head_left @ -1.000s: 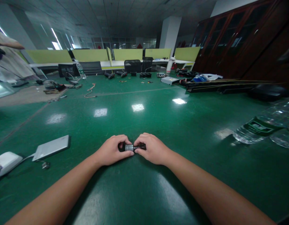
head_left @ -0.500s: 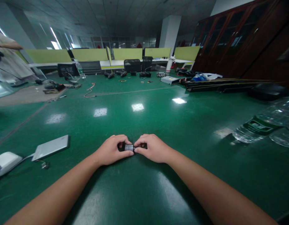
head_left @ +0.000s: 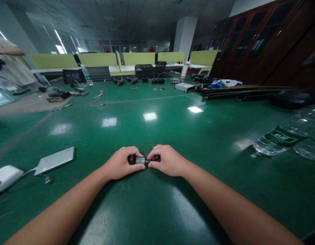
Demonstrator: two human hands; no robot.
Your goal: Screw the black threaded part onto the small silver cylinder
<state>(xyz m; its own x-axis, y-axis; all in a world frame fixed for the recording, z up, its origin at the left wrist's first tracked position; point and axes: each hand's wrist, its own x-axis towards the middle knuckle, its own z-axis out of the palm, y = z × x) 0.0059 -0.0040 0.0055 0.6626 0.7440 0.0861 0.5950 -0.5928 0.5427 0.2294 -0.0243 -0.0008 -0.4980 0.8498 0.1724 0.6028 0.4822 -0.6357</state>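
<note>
A small silver cylinder, dark at its left end, lies level just above or on the green table. Thumb and fingers of my left hand are closed around it. From its right side a narrow dark piece sticks out. My right hand pinches that dark piece between thumb and fingertips. Whether the two parts are joined I cannot make out, and their ends are partly hidden by my fingers.
At left are a flat grey box with a cord and a white device. Clear plastic bottles lie at right. Tools, a cable and black strips are farther back. A person stands at far left.
My right hand has shifted slightly right, away from the silver cylinder, and more of the dark piece shows between my hands. My left hand has hardly moved.
</note>
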